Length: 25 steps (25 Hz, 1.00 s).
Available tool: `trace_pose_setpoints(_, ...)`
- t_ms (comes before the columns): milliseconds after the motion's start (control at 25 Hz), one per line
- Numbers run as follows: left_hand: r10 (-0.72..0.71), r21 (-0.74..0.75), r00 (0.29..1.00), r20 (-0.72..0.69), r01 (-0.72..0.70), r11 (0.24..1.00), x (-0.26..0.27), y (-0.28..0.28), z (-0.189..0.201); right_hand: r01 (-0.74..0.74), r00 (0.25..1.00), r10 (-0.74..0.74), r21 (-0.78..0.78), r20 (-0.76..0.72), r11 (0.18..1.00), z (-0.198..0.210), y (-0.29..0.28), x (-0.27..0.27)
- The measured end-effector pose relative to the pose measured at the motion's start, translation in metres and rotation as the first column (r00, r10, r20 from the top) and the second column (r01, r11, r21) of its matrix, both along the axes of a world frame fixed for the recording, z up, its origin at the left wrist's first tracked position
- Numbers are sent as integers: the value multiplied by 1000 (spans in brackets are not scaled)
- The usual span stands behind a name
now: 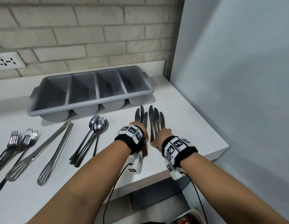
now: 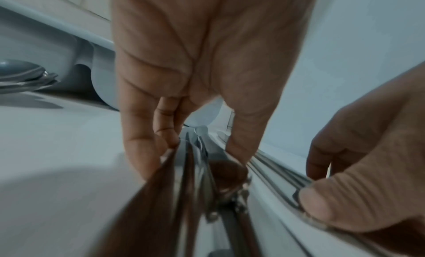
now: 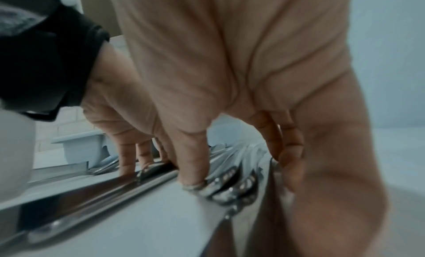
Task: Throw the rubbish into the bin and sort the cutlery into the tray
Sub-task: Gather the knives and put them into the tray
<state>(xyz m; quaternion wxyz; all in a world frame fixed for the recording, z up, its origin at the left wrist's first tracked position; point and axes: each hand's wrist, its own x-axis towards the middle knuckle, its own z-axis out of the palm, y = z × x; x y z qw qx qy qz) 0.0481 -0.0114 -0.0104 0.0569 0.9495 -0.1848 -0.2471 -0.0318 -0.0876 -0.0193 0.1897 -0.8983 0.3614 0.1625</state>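
Observation:
Two bunches of table knives lie on the white counter in front of the grey four-compartment tray [image 1: 70,92], whose compartments show nothing inside. My left hand [image 2: 190,161] pinches the handles of the left bunch of knives [image 1: 141,115] between fingers [image 2: 142,151] and thumb. My right hand [image 3: 236,170] grips the handles of the right bunch of knives [image 1: 155,117], thumb on one side and fingers [image 3: 287,151] on the other. Both bunches still touch the counter, blades pointing at the tray. In the head view the wristbands hide most of both hands.
Left of the hands lie a bunch of spoons [image 1: 97,126], long tongs [image 1: 55,143] and a pile of forks [image 1: 19,139]. A grey wall panel [image 1: 237,78] stands close on the right. A white bin [image 1: 190,215] sits below the counter's front edge.

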Motion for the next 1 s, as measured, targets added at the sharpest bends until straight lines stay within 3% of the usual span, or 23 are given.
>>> trace_pose_setpoints(120, -22, 25, 998, 51, 20, 999, 3, 4, 2, 49, 998, -50, 30, 37, 998, -4, -4, 7)
trace_pose_setpoints(280, 66, -66, 995, 69, -61, 996, 9, 14, 3, 44, 997, -43, -2, 71, 999, 2, -9, 5)
trace_pose_setpoints(400, 78, -123, 997, -8, -79, 989, 6, 23, 4, 81, 992, -81, 7, 94, 997, 8, -14, -4)
trace_pose_setpoints(560, -9, 63, 998, -59, 12, 998, 1, 37, 1, -28, 996, 26, -17, -82, 999, 13, -17, -24)
trace_pose_setpoints(760, -16, 71, 1000, 3, 16, 997, 7, 50, -1, -94, 976, 81, -54, -203, 994, 28, -22, -33)
trace_pose_setpoints(1000, 22, 90, 1000, -3, -22, 996, 2, 45, 9, 51, 996, -51, -5, -78, 999, 26, -28, -34)
